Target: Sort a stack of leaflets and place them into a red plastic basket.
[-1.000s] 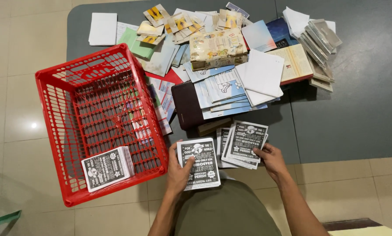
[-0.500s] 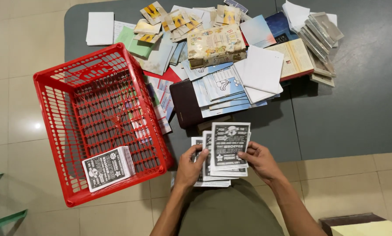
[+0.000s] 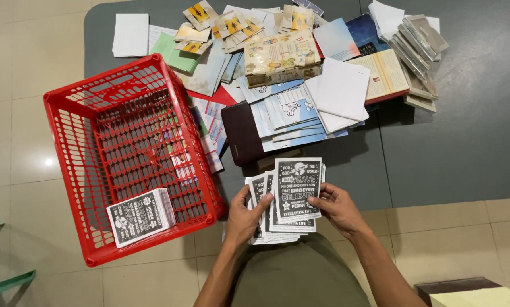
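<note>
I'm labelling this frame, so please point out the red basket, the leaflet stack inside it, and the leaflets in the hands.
red basket (image 3: 67, 148), head view, left wall.
leaflet stack (image 3: 137, 218), head view, top sheet.
held leaflets (image 3: 296, 190), head view, front sheet.

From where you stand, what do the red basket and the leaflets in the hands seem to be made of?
The red basket looks like moulded plastic: glossy, with a slotted lattice in walls and floor. The leaflets, held by the left hand and right hand, look like thin matte paper printed in black and white; their edges fan loosely.
</note>
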